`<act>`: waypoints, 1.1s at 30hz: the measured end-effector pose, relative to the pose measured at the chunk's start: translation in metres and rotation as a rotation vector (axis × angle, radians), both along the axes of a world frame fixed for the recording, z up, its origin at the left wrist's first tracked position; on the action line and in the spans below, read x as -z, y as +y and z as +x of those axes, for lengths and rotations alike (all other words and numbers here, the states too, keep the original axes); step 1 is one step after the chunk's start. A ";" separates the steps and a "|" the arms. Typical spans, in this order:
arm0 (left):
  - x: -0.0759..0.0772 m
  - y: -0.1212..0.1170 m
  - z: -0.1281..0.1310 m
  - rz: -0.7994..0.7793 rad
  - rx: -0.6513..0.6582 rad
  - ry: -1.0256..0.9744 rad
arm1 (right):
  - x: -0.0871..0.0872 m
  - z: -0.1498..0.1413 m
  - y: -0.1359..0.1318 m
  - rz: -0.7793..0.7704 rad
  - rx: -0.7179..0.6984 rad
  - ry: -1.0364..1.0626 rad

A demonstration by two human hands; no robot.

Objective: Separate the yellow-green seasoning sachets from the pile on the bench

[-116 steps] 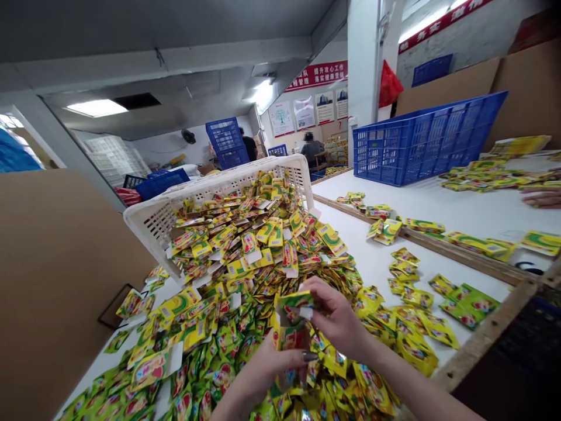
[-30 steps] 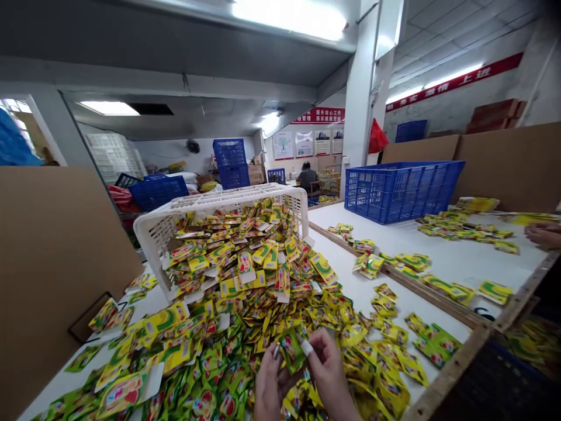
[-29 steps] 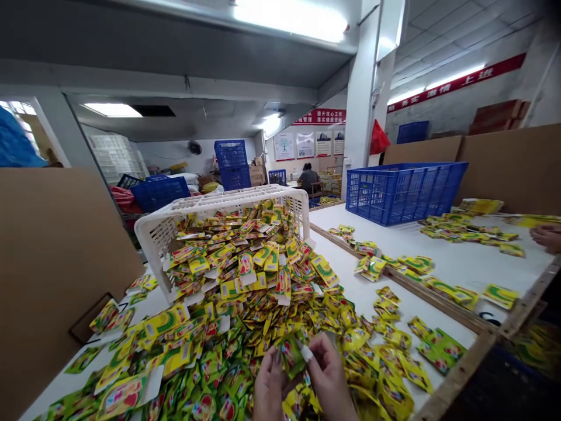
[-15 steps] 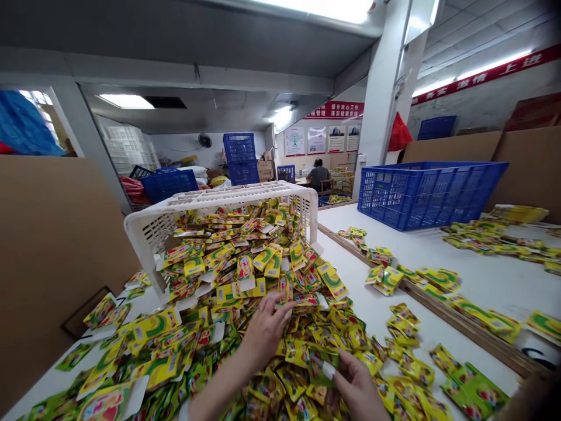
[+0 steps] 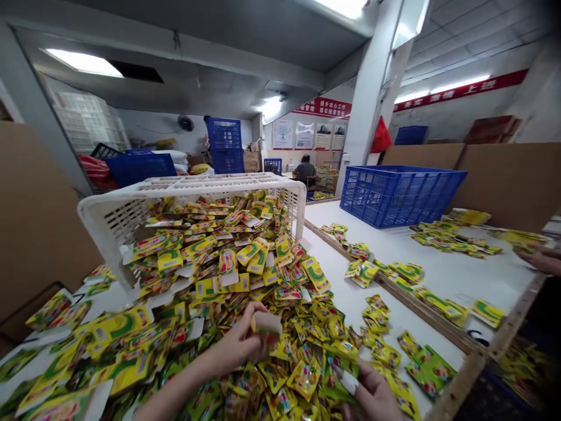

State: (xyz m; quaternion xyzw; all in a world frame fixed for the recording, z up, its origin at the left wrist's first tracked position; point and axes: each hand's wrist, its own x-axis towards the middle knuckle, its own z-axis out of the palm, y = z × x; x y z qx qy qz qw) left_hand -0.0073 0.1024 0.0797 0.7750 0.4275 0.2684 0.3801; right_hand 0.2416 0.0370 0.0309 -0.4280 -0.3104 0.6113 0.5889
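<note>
Grey ceiling (image 5: 197,35) spans the workroom, with a white pillar (image 5: 372,88) at one o'clock and a red banner (image 5: 464,90) at two. Brown cardboard (image 5: 35,204) stands at nine o'clock, and a seated person (image 5: 304,169) shows in the background at twelve.

Below, a white desk (image 5: 447,275) stretches across, divided by a wooden strip (image 5: 425,307) that slants from twelve towards four o'clock. A white basket (image 5: 193,184) lies on its side at eleven o'clock, its open mouth facing the wearer and spilling yellow cartons (image 5: 232,263) onto the desk. Beyond the strip, a blue crate (image 5: 398,196) sits at one o'clock, with flat yellow packs just beside it. Another person's hand (image 5: 543,260) reaches in at three.

Yellow sachets (image 5: 304,377) heap up at six o'clock, and green sachets (image 5: 204,403) crowd in at seven. A flat green pack (image 5: 432,371) lies at four, near the strip.

Over the heap, the left hand (image 5: 245,342) keeps its grip closed on a small carton (image 5: 267,324), blurred, its pale end showing. At five o'clock the right hand (image 5: 377,394) pinches a green sachet (image 5: 333,374) between thumb and fingers. White wrapping (image 5: 349,383) covers one fingertip.
</note>
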 end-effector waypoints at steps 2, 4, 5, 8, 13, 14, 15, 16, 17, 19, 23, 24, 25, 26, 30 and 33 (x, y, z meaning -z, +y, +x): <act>0.005 -0.043 0.009 -0.413 -0.040 -0.277 | -0.020 -0.015 0.002 0.045 -0.104 -0.042; 0.006 -0.079 0.020 -0.691 -0.050 -0.545 | -0.036 -0.031 0.003 0.092 -0.210 -0.082; 0.006 -0.094 0.025 -0.748 -0.065 -0.640 | -0.042 -0.037 0.002 0.117 -0.271 -0.101; 0.009 -0.128 0.032 -0.750 -0.181 -0.767 | -0.046 -0.054 -0.001 0.161 -0.477 -0.181; 0.036 -0.164 0.022 -0.660 -0.454 -0.718 | -0.033 -0.081 -0.004 0.507 -0.714 -0.431; 0.043 -0.169 0.018 -0.663 -0.516 -0.682 | -0.031 -0.086 -0.004 0.620 -0.758 -0.493; 0.050 -0.172 0.015 -0.657 -0.564 -0.646 | -0.030 -0.091 -0.004 0.717 -0.816 -0.553; 0.056 -0.175 0.012 -0.648 -0.587 -0.622 | -0.029 -0.094 -0.004 0.783 -0.888 -0.611; 0.061 -0.177 0.008 -0.632 -0.589 -0.603 | -0.029 -0.098 -0.004 0.811 -0.971 -0.673; 0.069 -0.178 0.001 -0.610 -0.545 -0.527 | -0.031 -0.104 -0.006 0.788 -1.143 -0.817; 0.077 -0.183 -0.017 -0.672 -0.506 -0.259 | -0.044 -0.119 -0.011 0.731 -1.354 -1.035; 0.076 -0.185 -0.022 -0.672 -0.508 -0.227 | -0.048 -0.123 -0.012 0.717 -1.377 -1.035; 0.074 -0.187 -0.028 -0.665 -0.505 -0.218 | -0.052 -0.127 -0.012 0.685 -1.369 -1.017; 0.071 -0.188 -0.034 -0.655 -0.496 -0.226 | -0.055 -0.130 -0.012 0.646 -1.332 -0.990; 0.057 -0.192 -0.054 -0.666 -0.388 -0.262 | -0.045 -0.133 -0.018 0.697 -1.126 -0.879; 0.056 -0.191 -0.060 -0.671 -0.234 -0.309 | -0.024 -0.135 -0.033 0.756 -1.171 -0.797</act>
